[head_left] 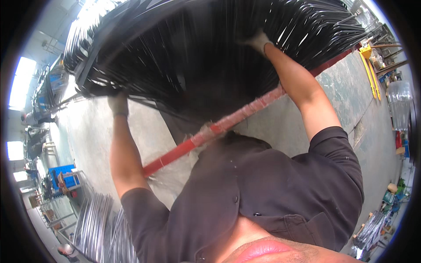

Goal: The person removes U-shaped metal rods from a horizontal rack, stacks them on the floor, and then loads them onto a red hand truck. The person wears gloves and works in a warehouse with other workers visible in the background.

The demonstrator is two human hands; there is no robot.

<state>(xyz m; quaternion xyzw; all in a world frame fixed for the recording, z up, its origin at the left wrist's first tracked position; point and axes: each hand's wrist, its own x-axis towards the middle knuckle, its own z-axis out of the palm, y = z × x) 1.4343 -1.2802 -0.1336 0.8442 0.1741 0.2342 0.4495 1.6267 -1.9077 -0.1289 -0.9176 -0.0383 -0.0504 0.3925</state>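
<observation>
Grey concrete floor spreads out under you in a big, bright workshop. Both your arms reach out to a huge bundle of long black metal strips.

Your left hand, in a grey glove, holds the near bottom edge of the bundle with its fingers curled around the strips. Your right hand, gloved too, presses on the side of the bundle, further along. You cannot tell how those fingers sit, because the black strips hide most of them.

The bundle is up in front of you, tilted, and it fills the top of the view. A long red bar runs slanting under it, between the bundle and your dark shirt.

Be careful, this could go wrong. The bundle looks heavy, and the strips look loose and thin. If your left hand slips, the strips could fan out and slide down toward your body. The edges may be sharp, so they could cut your bare arms above the gloves. The red bar is close, so a strip could catch on it.

Shiny silver metal strips lie in a stack at your lower left. A blue crate sits near them. Yellow rails lie on the floor far to your right.
</observation>
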